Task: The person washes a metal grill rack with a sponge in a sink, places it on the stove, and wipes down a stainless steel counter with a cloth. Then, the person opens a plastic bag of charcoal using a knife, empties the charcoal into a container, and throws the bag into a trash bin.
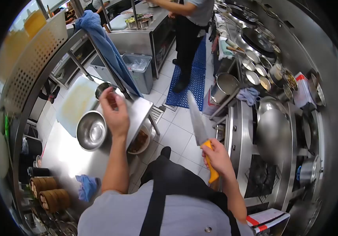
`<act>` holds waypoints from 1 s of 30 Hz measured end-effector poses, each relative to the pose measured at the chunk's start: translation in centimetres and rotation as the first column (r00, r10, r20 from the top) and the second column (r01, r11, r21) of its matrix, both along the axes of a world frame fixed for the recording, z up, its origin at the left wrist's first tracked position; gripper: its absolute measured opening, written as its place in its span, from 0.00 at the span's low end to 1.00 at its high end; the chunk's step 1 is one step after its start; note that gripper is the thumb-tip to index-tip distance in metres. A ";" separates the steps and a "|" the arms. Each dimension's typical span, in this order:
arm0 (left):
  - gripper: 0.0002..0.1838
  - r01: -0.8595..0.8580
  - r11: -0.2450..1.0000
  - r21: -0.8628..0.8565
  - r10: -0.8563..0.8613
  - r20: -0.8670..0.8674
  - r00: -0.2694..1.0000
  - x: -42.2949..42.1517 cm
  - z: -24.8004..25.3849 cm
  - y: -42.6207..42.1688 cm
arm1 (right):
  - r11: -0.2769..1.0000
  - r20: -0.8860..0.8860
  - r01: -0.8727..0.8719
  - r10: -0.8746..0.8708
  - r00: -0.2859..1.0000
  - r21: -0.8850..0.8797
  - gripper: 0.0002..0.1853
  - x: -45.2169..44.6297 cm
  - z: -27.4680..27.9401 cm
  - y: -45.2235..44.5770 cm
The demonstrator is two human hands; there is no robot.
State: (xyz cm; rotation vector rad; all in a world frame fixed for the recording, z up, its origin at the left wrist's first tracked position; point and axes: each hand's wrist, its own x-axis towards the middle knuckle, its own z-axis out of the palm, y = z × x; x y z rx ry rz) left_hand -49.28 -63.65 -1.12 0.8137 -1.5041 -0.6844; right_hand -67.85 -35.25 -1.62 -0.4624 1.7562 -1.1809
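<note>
My right hand [217, 158] is wrapped round the yellow handle of a chef's knife [197, 118], its broad blade pointing up and away over the floor. Over the steel worktop [64, 151], my left hand [115, 114] has its fingers curved and apart, with nothing visible between them. Just beyond those fingers is a small metal cup [101, 91], partly covered by them; I cannot tell whether they touch it. A steel mixing bowl [91, 131] sits beside my left wrist, overlapping the edge of a stained white cutting board [75, 103].
A co-worker [190, 37] stands ahead on a blue floor mat [200, 59]. Grey bins [139, 72] are beyond the worktop. Below its edge is a tub of brown food [139, 142]. Bamboo steamers [54, 200] and a blue cloth [86, 187] are left, stoves [260, 177] right.
</note>
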 end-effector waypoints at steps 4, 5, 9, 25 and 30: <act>0.20 -0.157 0.987 0.025 0.156 0.040 0.987 2.9 1.2 -8.3 | 0.978 -0.043 -0.203 0.205 0.978 0.046 0.13 -3.1 -1.9 -12.4; 0.24 -0.171 0.983 0.069 0.166 0.076 0.983 3.2 1.6 -10.0 | 0.960 -0.047 -0.276 0.278 0.959 0.051 0.11 -3.6 -2.2 -15.2; 0.34 -0.174 0.982 0.072 0.158 0.180 0.971 1.1 3.7 -15.4 | 0.888 -0.031 -0.455 0.458 0.888 0.062 0.09 -5.9 -2.4 -24.1; 0.25 -0.655 0.753 0.066 0.636 -0.330 0.698 -7.3 -3.5 -21.8 | 0.655 0.045 -0.754 0.755 0.654 -0.047 0.13 -20.8 -6.1 -69.2; 0.26 -0.803 0.593 -0.062 0.745 -0.335 0.577 -7.4 -4.7 -21.3 | 0.605 -0.685 -0.766 0.654 0.321 0.219 0.15 -24.2 -7.4 -84.7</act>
